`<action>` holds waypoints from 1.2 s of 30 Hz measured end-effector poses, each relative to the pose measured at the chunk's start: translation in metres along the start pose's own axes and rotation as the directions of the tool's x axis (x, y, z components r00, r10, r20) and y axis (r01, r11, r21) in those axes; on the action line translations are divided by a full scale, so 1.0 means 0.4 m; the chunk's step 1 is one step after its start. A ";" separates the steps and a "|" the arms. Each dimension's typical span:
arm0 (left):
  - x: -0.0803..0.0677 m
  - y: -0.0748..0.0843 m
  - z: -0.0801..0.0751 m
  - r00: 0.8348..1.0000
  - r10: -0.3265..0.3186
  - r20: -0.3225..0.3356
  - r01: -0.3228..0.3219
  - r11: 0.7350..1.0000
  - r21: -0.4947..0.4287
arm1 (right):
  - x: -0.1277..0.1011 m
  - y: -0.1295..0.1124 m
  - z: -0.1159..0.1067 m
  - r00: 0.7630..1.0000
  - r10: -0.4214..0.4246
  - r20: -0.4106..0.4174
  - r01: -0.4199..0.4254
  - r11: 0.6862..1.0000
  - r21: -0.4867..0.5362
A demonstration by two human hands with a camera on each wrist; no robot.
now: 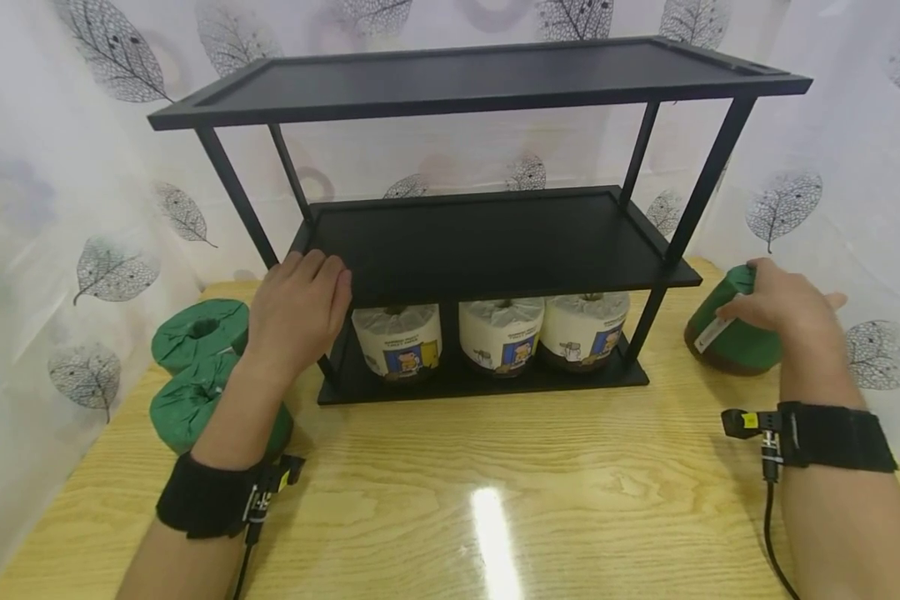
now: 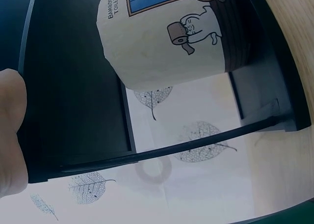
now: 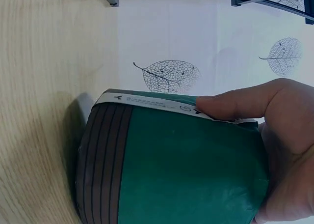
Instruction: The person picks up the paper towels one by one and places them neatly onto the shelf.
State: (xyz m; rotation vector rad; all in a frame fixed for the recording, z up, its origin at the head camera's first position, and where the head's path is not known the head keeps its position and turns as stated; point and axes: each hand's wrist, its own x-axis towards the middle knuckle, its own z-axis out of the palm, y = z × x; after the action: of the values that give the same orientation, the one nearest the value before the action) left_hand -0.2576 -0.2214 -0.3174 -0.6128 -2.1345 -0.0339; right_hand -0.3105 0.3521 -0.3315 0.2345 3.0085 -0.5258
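Observation:
My right hand (image 1: 783, 304) grips a green-wrapped toilet roll (image 1: 742, 329) at the table's right, with its thumb along the white label strip in the right wrist view. The roll is tilted, its brown-striped end close over the wood. On the other side, my left hand (image 1: 296, 312) holds the front left corner of the black two-tier shelf rack (image 1: 480, 242), at the middle board; its fingertips are partly hidden. Under that board, three cream-wrapped toilet rolls (image 1: 401, 354) stand upright on the rack's base, one apart on the left and two close together on the right.
Left of the rack, two green-wrapped rolls (image 1: 198, 329) stand on the wooden table (image 1: 570, 475), partly behind my left forearm. A leaf-patterned curtain (image 1: 112, 267) surrounds the back and sides. Cables (image 1: 772, 517) run from both wrist cameras.

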 end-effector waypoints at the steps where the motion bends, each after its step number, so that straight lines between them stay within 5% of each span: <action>1: 0.000 0.000 0.000 1.000 0.001 -0.002 -0.001 1.000 -0.002 | -0.002 -0.001 -0.002 1.000 0.009 -0.007 -0.009 1.000 0.005; 14: 0.001 -0.001 -0.001 0.999 -0.003 0.032 0.002 1.000 0.022 | -0.040 -0.047 -0.045 0.974 0.118 -0.192 -0.103 0.991 0.086; 27: 0.001 -0.001 0.002 1.000 0.013 0.000 -0.013 1.000 0.015 | -0.120 -0.139 -0.092 0.926 0.100 -0.363 -0.051 0.989 0.141; 36: 0.001 -0.001 0.002 1.000 0.007 0.014 -0.008 1.000 0.013 | -0.187 -0.185 -0.116 0.844 0.183 -0.505 -0.060 0.966 0.250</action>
State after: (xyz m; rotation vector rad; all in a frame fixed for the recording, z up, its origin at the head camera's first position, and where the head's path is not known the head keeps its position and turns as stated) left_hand -0.2586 -0.2215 -0.3175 -0.6150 -2.1444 -0.0114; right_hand -0.2513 0.2890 -0.2557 0.6904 3.4097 -0.9276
